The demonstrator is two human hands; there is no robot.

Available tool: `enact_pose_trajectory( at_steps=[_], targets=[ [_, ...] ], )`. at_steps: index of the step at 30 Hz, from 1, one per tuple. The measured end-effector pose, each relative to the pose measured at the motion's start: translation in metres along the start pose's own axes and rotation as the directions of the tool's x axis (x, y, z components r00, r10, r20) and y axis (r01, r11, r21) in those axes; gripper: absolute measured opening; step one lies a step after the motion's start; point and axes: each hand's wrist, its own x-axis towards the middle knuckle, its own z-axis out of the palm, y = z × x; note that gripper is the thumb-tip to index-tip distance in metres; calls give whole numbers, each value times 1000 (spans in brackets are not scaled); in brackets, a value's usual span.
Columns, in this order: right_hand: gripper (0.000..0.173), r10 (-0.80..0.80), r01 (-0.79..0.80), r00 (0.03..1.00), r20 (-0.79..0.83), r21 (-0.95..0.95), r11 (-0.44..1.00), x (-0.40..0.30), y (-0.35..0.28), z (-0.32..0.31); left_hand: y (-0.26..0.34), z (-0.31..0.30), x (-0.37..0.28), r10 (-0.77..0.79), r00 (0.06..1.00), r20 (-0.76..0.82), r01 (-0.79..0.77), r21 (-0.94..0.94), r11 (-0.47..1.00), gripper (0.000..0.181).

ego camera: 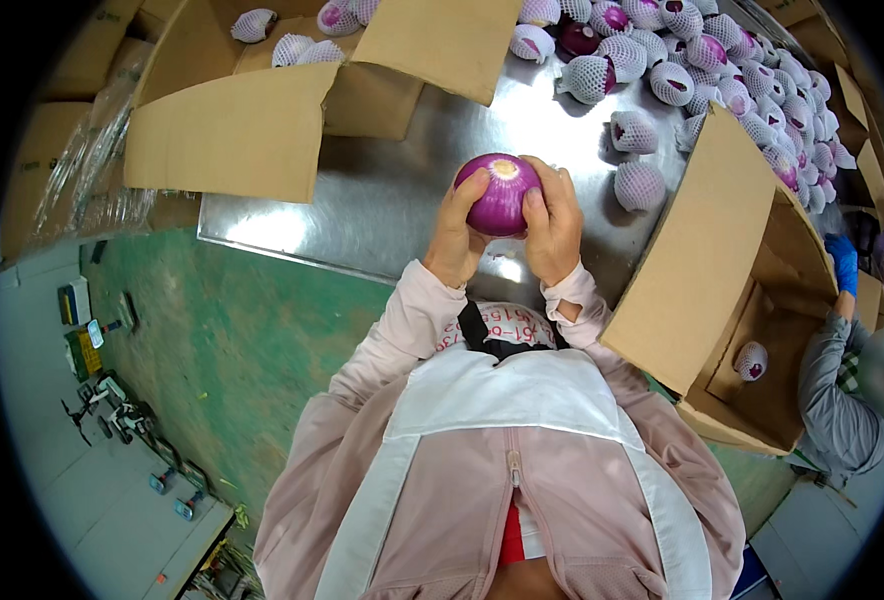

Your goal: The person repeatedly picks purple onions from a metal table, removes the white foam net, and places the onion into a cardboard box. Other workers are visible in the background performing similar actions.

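A bare red onion (496, 196) is held between both hands, its pale end facing up. My left hand (460, 225) grips its left side, the thumb lying across the purple skin. On the other side my right hand (554, 217) presses with its thumb near the lower right of the onion. Both hands are over a shiny metal table (367, 202). To the right lie two onions in white foam net sleeves, one lower (639, 186) and one above it (634, 133). The undersides of the fingers are hidden behind the onion.
A large heap of net-sleeved onions (701, 56) covers the table's far right. An open cardboard box (224, 139) with several onions stands far left; another box (693, 255), holding one sleeved onion (751, 361), is at right. Beyond it a co-worker's blue-gloved hand (842, 262) shows.
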Motion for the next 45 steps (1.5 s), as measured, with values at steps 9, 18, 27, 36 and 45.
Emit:
enact_pose_trajectory(
  at_steps=[9, 18, 27, 36, 45],
  targets=[
    [31, 134, -125, 988, 76, -114, 986, 5, -5, -1, -10, 0, 3, -37, 994, -106, 43, 54, 998, 51],
    [34, 187, -249, 931, 312, 174, 953, 13, 22, -23, -4, -14, 4, -256, 963, 80, 267, -199, 943, 64],
    [79, 91, -85, 915, 393, -31, 996, 4, 27, -12, 2, -19, 2, -164, 986, -34, 167, 210, 963, 65],
    [61, 234, -362, 828, 509, 168, 917, 2, 40, -17, 14, -27, 8, 367, 871, 327, -490, 619, 614, 53],
    [64, 401, -703, 637, 658, 282, 653, -4, 57, -16, 23, -35, 16, 2, 1000, 25, -10, 307, 952, 51]
  ],
)
